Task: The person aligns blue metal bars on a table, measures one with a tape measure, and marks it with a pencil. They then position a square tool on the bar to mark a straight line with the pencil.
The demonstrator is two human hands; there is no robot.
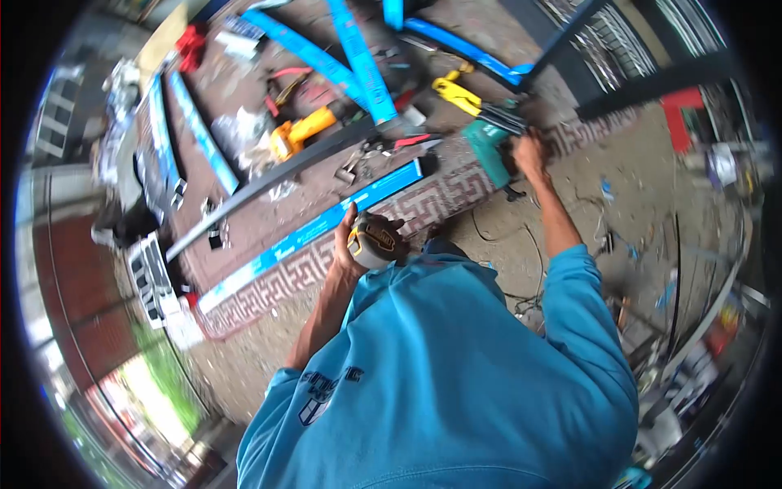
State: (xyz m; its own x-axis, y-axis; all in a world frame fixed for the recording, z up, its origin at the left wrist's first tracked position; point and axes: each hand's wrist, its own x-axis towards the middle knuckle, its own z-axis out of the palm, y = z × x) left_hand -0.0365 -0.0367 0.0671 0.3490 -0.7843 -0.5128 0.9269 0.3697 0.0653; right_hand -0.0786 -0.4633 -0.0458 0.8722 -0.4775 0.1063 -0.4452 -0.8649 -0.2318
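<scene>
My left hand (349, 244) is closed around a grey-and-yellow power tool (376, 240), held close to my body; its rounded, labelled end faces up. Just beyond it lies a long bar in blue film (301, 236). Stretched out to the right, my right hand (529, 155) is at the side of a teal power tool (486, 151), beside some dark bars. Blur hides its fingers, so whether it grips anything does not show. A yellow tool (458, 95) rests just past the teal one.
A patterned mat (269, 289) borders the work area. More blue-wrapped strips (314, 61), a grey bar (269, 181) and an orange-yellow tool (300, 132) lie on it. Dark frames (652, 90) stand at the upper right. Cables (533, 244) and scraps lie on the ground at right.
</scene>
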